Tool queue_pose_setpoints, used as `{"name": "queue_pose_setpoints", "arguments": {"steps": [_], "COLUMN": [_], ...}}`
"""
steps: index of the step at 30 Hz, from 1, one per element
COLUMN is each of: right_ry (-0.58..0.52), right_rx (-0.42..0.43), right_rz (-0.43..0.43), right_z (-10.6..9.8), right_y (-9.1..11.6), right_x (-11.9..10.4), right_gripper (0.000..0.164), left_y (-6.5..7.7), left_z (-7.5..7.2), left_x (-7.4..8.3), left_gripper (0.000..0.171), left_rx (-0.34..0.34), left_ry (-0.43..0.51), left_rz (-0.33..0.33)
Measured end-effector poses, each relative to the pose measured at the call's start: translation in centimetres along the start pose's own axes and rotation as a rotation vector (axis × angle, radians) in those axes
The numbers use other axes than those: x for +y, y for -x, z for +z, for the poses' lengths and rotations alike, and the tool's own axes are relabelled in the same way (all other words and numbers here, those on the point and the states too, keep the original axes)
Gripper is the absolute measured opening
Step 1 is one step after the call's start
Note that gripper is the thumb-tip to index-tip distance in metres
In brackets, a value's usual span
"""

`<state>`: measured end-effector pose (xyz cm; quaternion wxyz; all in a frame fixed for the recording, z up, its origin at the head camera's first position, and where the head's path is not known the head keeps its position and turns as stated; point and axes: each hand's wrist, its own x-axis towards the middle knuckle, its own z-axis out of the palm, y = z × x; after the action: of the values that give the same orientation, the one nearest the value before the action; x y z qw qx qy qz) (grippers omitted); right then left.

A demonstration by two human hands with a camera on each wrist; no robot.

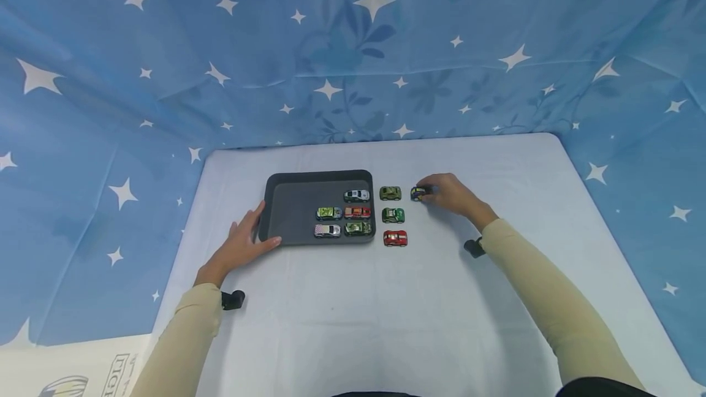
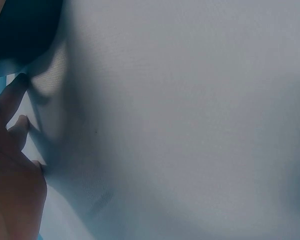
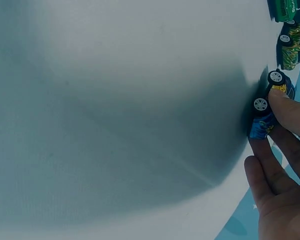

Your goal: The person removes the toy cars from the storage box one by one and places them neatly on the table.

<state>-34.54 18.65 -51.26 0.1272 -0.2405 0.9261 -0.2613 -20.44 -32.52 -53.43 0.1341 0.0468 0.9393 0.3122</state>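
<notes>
A dark grey tray [image 1: 295,210] lies on the table with several toy cars in its right half, among them a white one [image 1: 356,195] and an orange-red one [image 1: 357,212]. At the tray's left end rests my left hand [image 1: 241,245], thumb and fingers spread at its edge and corner. My right hand [image 1: 449,193] pinches a dark blue toy car [image 3: 266,107] between thumb and fingers, at or just above the cloth. Left of it, beside the tray, three toy cars stand in a column: olive green [image 1: 390,193], green [image 1: 393,215] and red [image 1: 395,238].
White cloth [image 1: 353,323] covers the table. Blue star-patterned curtains [image 1: 331,48] stand behind it and along both sides. Printed beige material [image 1: 83,366] shows at the lower left. A dark camera [image 1: 233,300] is strapped to the left wrist, another [image 1: 474,248] to the right.
</notes>
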Motion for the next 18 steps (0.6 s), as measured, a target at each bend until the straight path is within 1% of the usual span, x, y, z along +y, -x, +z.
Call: {"name": "queue_pose_setpoints", "arguments": {"steps": [6,18], "right_ry": [0.035,0.054], "right_rx": [-0.004,0.008], "right_rz": [-0.004,-0.004], "right_z": [0.07,0.35], "right_y": [-0.08,-0.03], "right_x": [0.05,0.21], "right_gripper": [0.037,0.036], "left_y": [0.05,-0.06], "left_z": [0.03,0.11], "left_x": [0.02,0.04], "left_gripper": [0.104,0.103], "left_rx": [0.001,0.005], "left_ry": [0.000,-0.004], "left_rz": [0.003,0.002]}}
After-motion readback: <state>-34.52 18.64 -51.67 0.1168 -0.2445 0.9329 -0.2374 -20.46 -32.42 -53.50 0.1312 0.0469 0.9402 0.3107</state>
